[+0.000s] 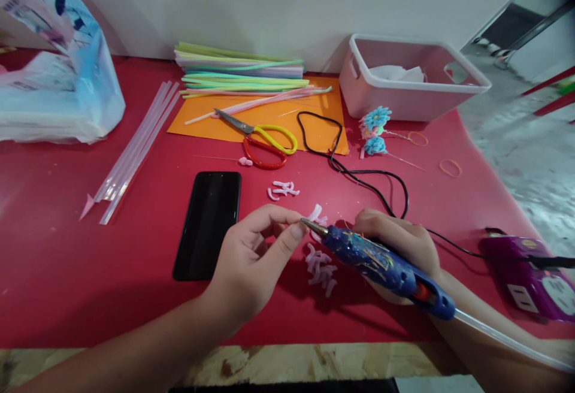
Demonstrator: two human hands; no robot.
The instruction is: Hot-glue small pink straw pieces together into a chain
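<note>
Under both hands' fingers, a red counter (148,303). Far to the left of the left fingers (269,216), a plastic bag (90,90). Well beyond the right fingers (381,228), a pink box (399,99), something white inside. Well beyond the left fingers, an orange sheet (197,117), with a bundle of pipe cleaners (242,72) on it. Wrapped in the right fingers, a blue glue gun (386,270), clear stick (507,336) out of its back, nozzle (317,227) right at the left fingertips; cannot tell whether touching. Left thumb and forefinger pressed together at the tips, anything between them too small to tell. Looped beyond the right fingers, a black cord (372,172). Off to their right, a purple power strip (507,279). Left of the left fingers, glue sticks (139,147), well apart; nearer, a black phone (209,219), partly behind the left hand. Beyond the left fingers, scissors (247,129), partly on the sheet. Beyond the right fingers, blue flowers (376,118), just before the box. Near the left fingers, pink bits (320,267) in small heaps. Beyond the right fingers, off to the right, a rubber band (460,171).
</note>
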